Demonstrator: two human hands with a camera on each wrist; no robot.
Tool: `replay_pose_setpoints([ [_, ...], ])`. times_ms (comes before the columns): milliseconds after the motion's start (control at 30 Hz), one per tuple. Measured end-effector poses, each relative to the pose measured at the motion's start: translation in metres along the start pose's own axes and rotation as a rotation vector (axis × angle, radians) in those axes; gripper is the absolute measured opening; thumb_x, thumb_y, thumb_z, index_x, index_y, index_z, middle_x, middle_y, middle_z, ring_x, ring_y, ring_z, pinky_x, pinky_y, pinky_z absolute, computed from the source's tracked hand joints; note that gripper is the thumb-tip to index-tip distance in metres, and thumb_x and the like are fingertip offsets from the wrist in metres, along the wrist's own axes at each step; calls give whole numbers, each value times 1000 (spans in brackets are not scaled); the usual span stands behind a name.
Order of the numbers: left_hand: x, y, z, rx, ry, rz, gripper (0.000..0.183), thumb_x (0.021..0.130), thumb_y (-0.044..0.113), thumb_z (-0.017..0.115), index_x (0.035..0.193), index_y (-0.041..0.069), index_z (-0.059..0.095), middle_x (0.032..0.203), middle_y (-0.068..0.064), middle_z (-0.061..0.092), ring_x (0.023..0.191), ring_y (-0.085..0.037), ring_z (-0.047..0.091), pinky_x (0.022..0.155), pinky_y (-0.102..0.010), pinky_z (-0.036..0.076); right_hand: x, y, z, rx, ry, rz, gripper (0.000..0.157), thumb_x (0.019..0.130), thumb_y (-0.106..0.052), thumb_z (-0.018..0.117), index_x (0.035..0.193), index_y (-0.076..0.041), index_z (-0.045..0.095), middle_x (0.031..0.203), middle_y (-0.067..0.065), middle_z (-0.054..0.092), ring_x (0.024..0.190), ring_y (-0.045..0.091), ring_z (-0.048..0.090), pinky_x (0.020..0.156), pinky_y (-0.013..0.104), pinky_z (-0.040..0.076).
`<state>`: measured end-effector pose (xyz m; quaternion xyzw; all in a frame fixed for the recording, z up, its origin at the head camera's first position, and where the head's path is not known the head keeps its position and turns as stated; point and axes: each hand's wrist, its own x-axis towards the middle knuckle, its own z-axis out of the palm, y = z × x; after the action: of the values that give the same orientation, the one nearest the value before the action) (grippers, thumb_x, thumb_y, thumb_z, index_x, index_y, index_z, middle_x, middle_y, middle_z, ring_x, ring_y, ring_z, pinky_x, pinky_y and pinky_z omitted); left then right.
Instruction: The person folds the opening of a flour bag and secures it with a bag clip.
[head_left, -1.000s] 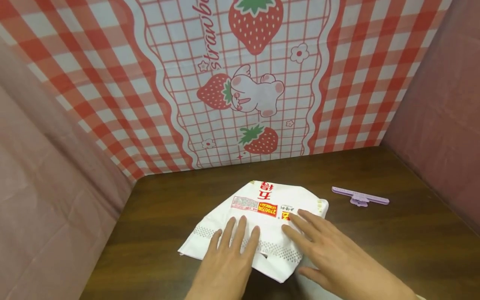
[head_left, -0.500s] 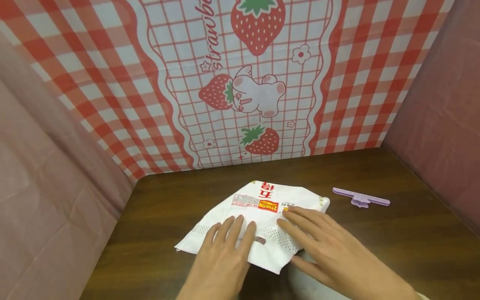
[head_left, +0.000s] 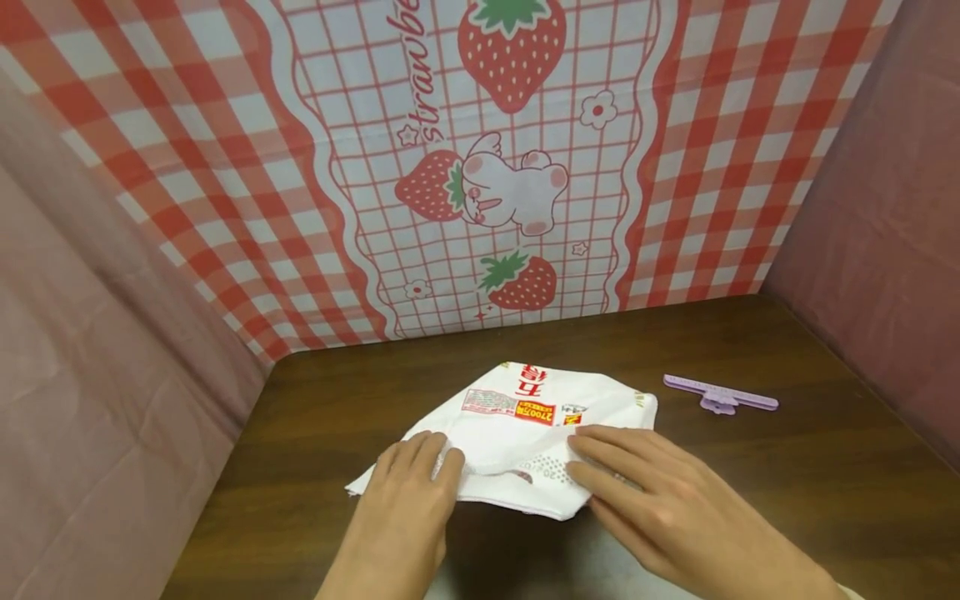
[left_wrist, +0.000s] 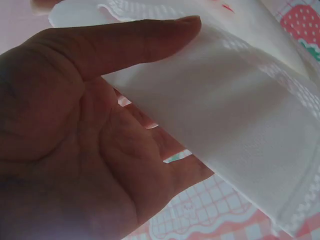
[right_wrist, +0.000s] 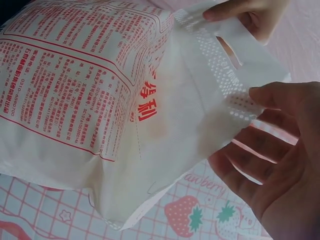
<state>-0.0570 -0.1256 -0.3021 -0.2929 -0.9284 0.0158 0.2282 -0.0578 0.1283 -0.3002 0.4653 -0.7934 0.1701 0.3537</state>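
Observation:
A white plastic bag with red and yellow print sits at the middle of the table. In the right wrist view the bag shows a full, rounded body, a flatter top part and a handle slot. My left hand pinches the left part of this top, fingers behind it. In the left wrist view the left hand's thumb lies over the white film. My right hand pinches the right side of the top, its thumb on the dotted band.
A purple bag-sealing clip lies to the right of the bag on the brown wooden table. Behind stands a red-checked strawberry cloth. Pink curtains close off the left and right sides.
My left hand has slid left along the bag, its fingers now more curled. The bag's near edge has shifted away from me and folds over more. The right hand stays near the same corner.

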Motion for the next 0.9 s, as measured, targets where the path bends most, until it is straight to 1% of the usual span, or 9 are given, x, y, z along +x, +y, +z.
replay_pose_setpoints([
  [133,-1,-5,-2,11,12,-20,30,61,2,70,84,9,52,85,-5,59,82,-23,58,81,-38,44,2,0,1,2,2,0,36,96,-27,37,109,-6,63,115,9,58,105,25,54,99,28,28],
  [233,0,-7,-4,-2,54,-17,26,62,1,68,79,9,50,76,-2,58,72,-21,58,79,-36,45,2,0,3,-18,-11,30,38,96,-28,36,114,-5,60,120,10,55,108,27,52,100,29,27],
  [333,1,-8,-5,-13,102,-9,24,62,-1,65,75,9,48,70,-1,56,68,-21,57,77,-35,45,1,1,5,-55,-15,62,40,95,-26,33,116,-4,58,121,11,54,109,29,51,100,30,26],
  [433,0,-9,-7,-17,132,-1,21,63,-1,62,73,10,46,66,-1,54,65,-20,57,76,-34,45,2,4,8,-83,16,60,40,92,-21,32,115,-2,58,118,13,56,105,29,53,96,32,30],
  [533,-1,-11,-8,-22,150,1,19,65,0,60,71,10,45,65,0,54,64,-19,57,75,-34,45,4,7,11,-88,65,44,38,90,-17,34,111,-1,61,113,13,59,101,29,55,93,33,33],
  [633,-2,-14,-9,-37,140,-20,20,66,2,63,71,11,45,67,1,56,68,-18,58,76,-34,46,5,11,12,-74,110,34,36,90,-16,35,106,0,63,107,13,61,96,28,57,95,31,33],
  [767,-4,-20,-10,-45,93,-63,23,66,3,67,75,11,48,73,2,58,76,-18,60,78,-36,46,5,16,9,-43,159,24,34,91,-17,37,99,0,65,99,12,63,91,27,59,102,25,28],
  [900,-5,-25,-9,-48,74,-61,20,68,-1,65,76,11,50,75,1,59,78,-17,59,78,-36,46,5,19,8,-21,176,18,33,91,-19,39,96,0,66,96,11,63,88,26,59,103,23,27],
])
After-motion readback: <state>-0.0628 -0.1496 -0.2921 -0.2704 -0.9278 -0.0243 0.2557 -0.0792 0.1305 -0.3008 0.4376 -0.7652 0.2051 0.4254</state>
